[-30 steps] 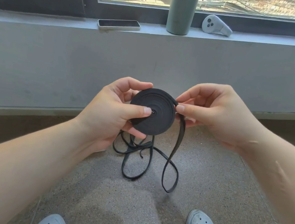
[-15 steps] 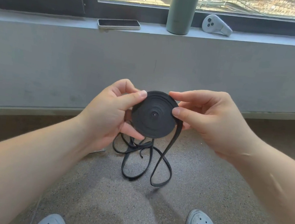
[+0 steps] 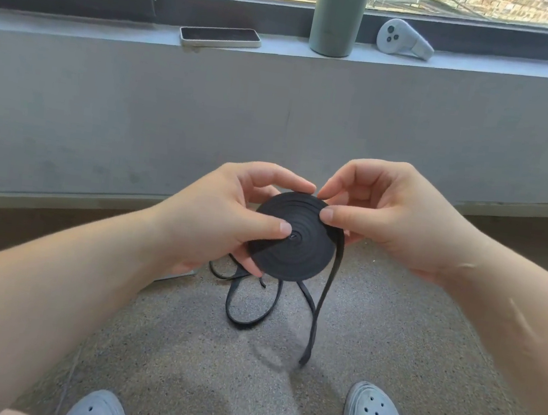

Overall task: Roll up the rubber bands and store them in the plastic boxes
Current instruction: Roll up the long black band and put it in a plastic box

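Since half a second ago the left thumb has slid from the rim of the coil [image 3: 297, 255] back to its centre. The right hand [image 3: 399, 219] has climbed to the upper right edge, and the loop hanging below has drawn out longer and narrower.

The band is a flat black rubber strip, light, soft and grippy rather than slippery. I judge it to be springy, so the wound disc will probably loosen or push out at the middle if the pressure on its faces lets go. It is best held as it is now, squeezed flat across the centre, with the free strip guided right where it joins the rim.

The left hand [image 3: 223, 211] grips the coil, thumb pressed on the near face by the hub and fingers curled behind it. The right hand pinches the loose strand [image 3: 325, 300] between thumb and forefinger at the coil's upper right rim, touching the disc. The coil is held in the air between both hands, above the floor [image 3: 406, 327]. From it the strand drops to the remaining slack [image 3: 245, 319], which lies looped on the floor just below.

A pale edge [image 3: 176, 276] under the left hand may be a plastic box, but too little shows to tell.
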Available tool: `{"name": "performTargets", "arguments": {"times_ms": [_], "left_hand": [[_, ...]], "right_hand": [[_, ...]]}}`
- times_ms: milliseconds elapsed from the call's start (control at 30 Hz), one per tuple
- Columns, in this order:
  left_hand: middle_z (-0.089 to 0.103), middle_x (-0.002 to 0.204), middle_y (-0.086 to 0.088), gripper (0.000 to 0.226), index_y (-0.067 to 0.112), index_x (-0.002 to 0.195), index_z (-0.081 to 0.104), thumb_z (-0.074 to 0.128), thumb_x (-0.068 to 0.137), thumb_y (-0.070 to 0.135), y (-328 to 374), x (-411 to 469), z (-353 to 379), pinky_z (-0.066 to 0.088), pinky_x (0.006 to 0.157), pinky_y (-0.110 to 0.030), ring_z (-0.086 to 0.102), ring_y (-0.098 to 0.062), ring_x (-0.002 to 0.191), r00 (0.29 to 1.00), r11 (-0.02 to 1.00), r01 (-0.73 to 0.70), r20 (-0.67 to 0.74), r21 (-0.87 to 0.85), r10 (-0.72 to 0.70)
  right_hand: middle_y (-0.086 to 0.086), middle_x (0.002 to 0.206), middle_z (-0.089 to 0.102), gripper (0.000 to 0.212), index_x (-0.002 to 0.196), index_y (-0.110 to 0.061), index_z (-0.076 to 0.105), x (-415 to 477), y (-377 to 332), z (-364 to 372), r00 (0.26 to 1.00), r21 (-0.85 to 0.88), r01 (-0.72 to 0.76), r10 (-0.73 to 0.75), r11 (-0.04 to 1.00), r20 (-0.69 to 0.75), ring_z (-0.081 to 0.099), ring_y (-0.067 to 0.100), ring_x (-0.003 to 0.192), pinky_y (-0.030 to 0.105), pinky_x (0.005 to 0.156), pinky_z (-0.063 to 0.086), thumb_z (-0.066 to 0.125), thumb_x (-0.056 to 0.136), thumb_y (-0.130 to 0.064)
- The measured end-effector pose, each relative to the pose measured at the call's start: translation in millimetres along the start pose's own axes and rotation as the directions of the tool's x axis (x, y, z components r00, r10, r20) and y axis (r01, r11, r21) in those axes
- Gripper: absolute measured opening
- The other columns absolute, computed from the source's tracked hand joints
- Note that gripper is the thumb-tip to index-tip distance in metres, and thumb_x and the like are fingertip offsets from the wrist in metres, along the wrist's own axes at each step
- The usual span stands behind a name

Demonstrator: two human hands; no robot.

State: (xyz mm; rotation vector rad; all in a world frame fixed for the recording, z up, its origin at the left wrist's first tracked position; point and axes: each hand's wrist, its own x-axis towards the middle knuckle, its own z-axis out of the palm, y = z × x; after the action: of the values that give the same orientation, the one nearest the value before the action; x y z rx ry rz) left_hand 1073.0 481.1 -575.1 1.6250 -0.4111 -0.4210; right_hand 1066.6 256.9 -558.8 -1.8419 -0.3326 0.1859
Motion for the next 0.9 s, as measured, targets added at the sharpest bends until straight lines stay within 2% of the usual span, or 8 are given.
{"name": "performTargets", "arguments": {"times_ms": [100, 200, 300, 533, 633, 733, 833, 900], "left_hand": [[0.070, 0.106, -0.017, 0.039, 0.025, 0.109, 0.074, 0.067, 0.088, -0.007, -2, 0, 2, 0.060, 0.054, -0.052, 0.074, -0.034, 0.088, 0.997, 1.000, 0.000, -0.072, -0.014, -0.001], [0.071, 0.103, -0.016, 0.037, 0.023, 0.107, 0.074, 0.065, 0.088, -0.008, -3, 0, 0, 0.060, 0.054, -0.050, 0.074, -0.038, 0.090, 0.989, 0.995, -0.012, -0.146, -0.097, -0.002], [0.072, 0.098, -0.011, 0.037, 0.022, 0.109, 0.073, 0.065, 0.088, -0.008, -4, 1, -1, 0.060, 0.055, -0.048, 0.074, -0.035, 0.088, 0.983, 0.990, -0.020, -0.183, -0.141, -0.006], [0.072, 0.094, -0.006, 0.038, 0.023, 0.109, 0.072, 0.064, 0.089, -0.008, -3, 1, 3, 0.060, 0.056, -0.050, 0.075, -0.029, 0.086, 0.970, 0.980, -0.037, -0.241, -0.197, -0.012], [0.073, 0.096, -0.006, 0.038, 0.023, 0.110, 0.070, 0.062, 0.089, -0.009, -1, 0, 3, 0.058, 0.055, -0.053, 0.075, -0.028, 0.086, 0.962, 0.966, -0.065, -0.275, -0.252, -0.007], [0.072, 0.105, -0.011, 0.037, 0.021, 0.112, 0.065, 0.060, 0.091, -0.008, 0, -2, 4, 0.057, 0.056, -0.058, 0.075, -0.029, 0.089, 0.952, 0.937, -0.089, -0.306, -0.337, -0.020], [0.071, 0.108, -0.012, 0.036, 0.023, 0.113, 0.061, 0.059, 0.092, -0.007, 0, -3, 7, 0.061, 0.054, -0.053, 0.075, -0.028, 0.092, 0.948, 0.910, -0.110, -0.318, -0.400, -0.024], [0.072, 0.104, -0.009, 0.035, 0.024, 0.112, 0.058, 0.058, 0.093, -0.006, 0, -4, 10, 0.061, 0.053, -0.050, 0.075, -0.029, 0.090, 0.946, 0.890, -0.126, -0.323, -0.438, -0.025]], "right_hand": [[0.003, 0.073, 0.072, 0.012, 0.090, -0.007, 0.068, 1, 1, 4, 0.998, 0.033, -0.018, 0.020, 0.999, -0.068, 0.064, 0.011, 0.061, 0.026, 0.060, 0.053, 0.074, 0.085, 0.002], [0.005, 0.071, 0.072, 0.012, 0.090, -0.006, 0.068, 2, 2, 7, 0.993, 0.080, -0.029, 0.038, 0.996, -0.112, 0.060, 0.014, 0.058, 0.027, 0.060, 0.052, 0.076, 0.084, 0.000], [0.005, 0.069, 0.071, 0.012, 0.090, -0.004, 0.068, 2, 3, 7, 0.991, 0.097, -0.026, 0.039, 0.995, -0.130, 0.057, 0.017, 0.056, 0.028, 0.058, 0.052, 0.076, 0.083, 0.000], [0.015, 0.072, 0.073, 0.009, 0.080, -0.003, 0.071, 3, -2, 4, 0.971, -0.067, 0.057, -0.071, 0.996, -0.229, 0.069, 0.019, 0.062, 0.033, 0.056, 0.059, 0.080, 0.080, -0.002], [0.010, 0.068, 0.072, 0.009, 0.086, 0.000, 0.070, 0, -1, 6, 0.974, 0.036, 0.042, -0.033, 0.998, -0.223, 0.070, 0.016, 0.061, 0.029, 0.058, 0.058, 0.077, 0.082, 0.002], [0.010, 0.070, 0.072, 0.017, 0.095, -0.007, 0.072, -5, 2, 14, 0.976, 0.151, 0.035, -0.001, 0.988, -0.216, 0.071, 0.019, 0.064, 0.034, 0.064, 0.060, 0.075, 0.083, 0.005], [0.011, 0.072, 0.073, 0.020, 0.101, -0.010, 0.073, -6, 4, 23, 0.960, 0.246, 0.065, 0.007, 0.967, -0.281, 0.071, 0.020, 0.066, 0.037, 0.066, 0.060, 0.073, 0.086, 0.003], [0.013, 0.075, 0.074, 0.026, 0.108, -0.013, 0.074, -6, 5, 31, 0.946, 0.306, 0.091, 0.014, 0.948, -0.325, 0.071, 0.019, 0.065, 0.031, 0.061, 0.057, 0.073, 0.086, 0.002]]}}
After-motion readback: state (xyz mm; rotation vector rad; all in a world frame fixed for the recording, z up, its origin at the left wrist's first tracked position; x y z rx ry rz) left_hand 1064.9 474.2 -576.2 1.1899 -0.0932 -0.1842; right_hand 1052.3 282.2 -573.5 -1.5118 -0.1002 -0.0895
